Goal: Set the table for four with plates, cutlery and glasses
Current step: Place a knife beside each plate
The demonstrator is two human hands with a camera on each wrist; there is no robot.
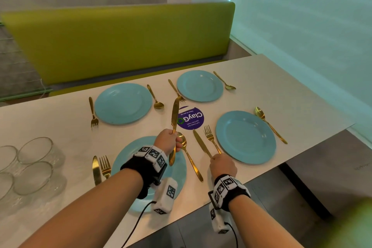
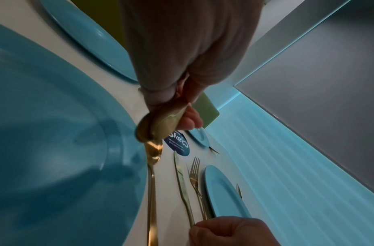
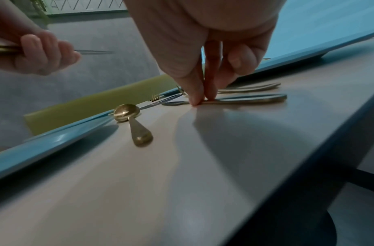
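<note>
**Cutlery going down at the near places, knives in both hands**

Cutlery is the job in hand. At the near edge of the table (image 1: 261, 78), the right hand (image 1: 222, 165) pinches the handle end of a gold knife (image 1: 202, 143) that lies flat just beside the fork (image 1: 211, 139) of the near right plate (image 1: 245, 137); the right wrist view shows the fingertips (image 3: 195, 99) pressing it to the surface. The left hand (image 1: 167, 141) grips a second knife (image 1: 174, 121) by its middle, blade up, held clear above the near left plate (image 1: 177, 167) and its spoon (image 1: 188, 155). That place already has a knife and fork on its left.

To do this well, I judge the right hand should nudge its knife parallel to the fork, then let go cleanly without dragging it. The raised knife probably belongs at a far place, since neither far plate (image 1: 122, 103) shows one; it should travel high enough to clear the spoon.

Four glasses (image 1: 34, 165) wait bunched near the left edge, not yet set out. The table is pale and smooth, so cutlery may slide. A round purple sticker (image 1: 191, 119) sits at its centre. Beyond the far edge runs a green bench (image 1: 120, 40), with pale walls behind.
</note>
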